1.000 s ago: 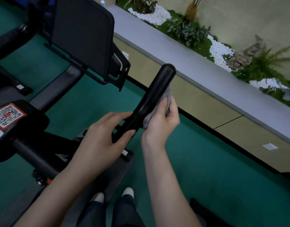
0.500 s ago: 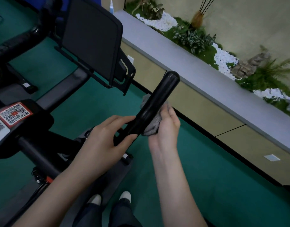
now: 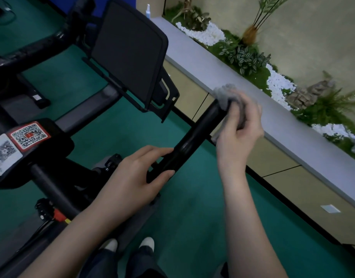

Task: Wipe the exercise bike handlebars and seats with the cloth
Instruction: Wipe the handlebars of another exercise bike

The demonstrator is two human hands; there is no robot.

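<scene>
A black handlebar grip of the exercise bike slants up to the right in the middle of the view. My left hand grips its lower part, thumb on one side and fingers on the other. My right hand holds a grey cloth wrapped over the grip's upper tip, so the tip is hidden. The bike's black screen stands behind, and the stem carries QR-code stickers. No seat is in view.
A long grey ledge with plants and white pebbles runs along the right. A spray bottle stands at its far end. Green floor lies below, with my shoes beside the bike base.
My right hand has slid the cloth up the grip from its middle to its tip. My left hand has kept its hold low on the grip. The camera has tilted up.
</scene>
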